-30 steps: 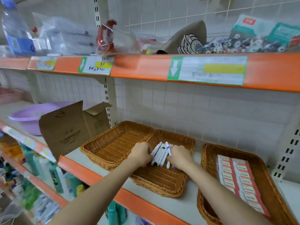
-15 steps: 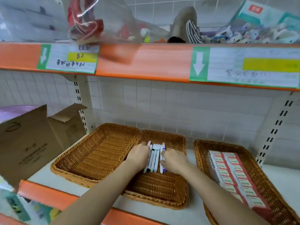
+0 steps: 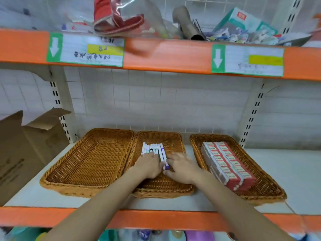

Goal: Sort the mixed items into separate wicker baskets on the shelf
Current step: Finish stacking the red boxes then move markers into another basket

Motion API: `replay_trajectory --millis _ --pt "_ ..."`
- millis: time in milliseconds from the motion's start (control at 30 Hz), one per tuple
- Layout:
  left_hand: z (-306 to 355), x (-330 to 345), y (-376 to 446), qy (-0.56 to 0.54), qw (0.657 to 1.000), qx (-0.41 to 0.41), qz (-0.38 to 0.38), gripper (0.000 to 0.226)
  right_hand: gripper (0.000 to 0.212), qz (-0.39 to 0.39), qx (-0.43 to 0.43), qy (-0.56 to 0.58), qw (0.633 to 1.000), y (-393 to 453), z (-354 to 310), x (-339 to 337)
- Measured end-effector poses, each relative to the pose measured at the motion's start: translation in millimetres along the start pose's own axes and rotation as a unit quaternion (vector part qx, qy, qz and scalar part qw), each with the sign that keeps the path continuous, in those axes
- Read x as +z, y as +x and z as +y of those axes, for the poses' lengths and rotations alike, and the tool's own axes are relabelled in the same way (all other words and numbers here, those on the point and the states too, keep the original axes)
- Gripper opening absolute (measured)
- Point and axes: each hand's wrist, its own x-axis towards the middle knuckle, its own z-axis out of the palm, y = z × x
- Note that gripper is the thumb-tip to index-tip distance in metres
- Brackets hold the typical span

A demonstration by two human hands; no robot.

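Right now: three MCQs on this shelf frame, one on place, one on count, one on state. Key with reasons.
1. The white marker pens lie in:
A. the left basket
B. the middle brown wicker basket
C. the right basket

2. Wicker baskets on the shelf:
A. two
B. three
C. four

3. The left brown wicker basket is:
A. empty
B. full of boxes
C. overturned

Key: B, the pens lie between the left hand and right hand in the middle one; B, three stand side by side; A, only bare weave shows, while the red and white boxes fill the right brown wicker basket.
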Motion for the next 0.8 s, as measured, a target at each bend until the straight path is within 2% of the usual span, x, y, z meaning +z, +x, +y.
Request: replay_trajectory --millis 100,200,400,533,800 --pt "10.4 2.5 1.8 -0.034 0.998 0.024 -0.043 0.064 0.076 -0.024 0.008 0.068 0.997 -23.3 4.0 -3.2" --pt "28.7 0.9 -1.0 -0.059 0.996 0.050 -0.046 0.066 0.085 -0.039 0.032 0.093 0.994 -46.8 15.6 -3.6" --pt "77.1 -8.6 -17.4 -0.061 0.994 0.085 -0.006 0.058 0.083 -0.023 0.073 0.112 0.991 -100.2 45.6 -4.5" --pt "121.1 -12.6 -35.0 -0.063 0.993 0.093 0.024 0.063 0.081 -0.021 0.105 0.103 0.989 -147.9 70.0 -0.9" --pt "234.0 7.9 -75.1 -0.043 0.993 0.110 0.027 0.066 0.077 -0.008 0.142 0.092 0.986 -244.9 132.1 19.3"
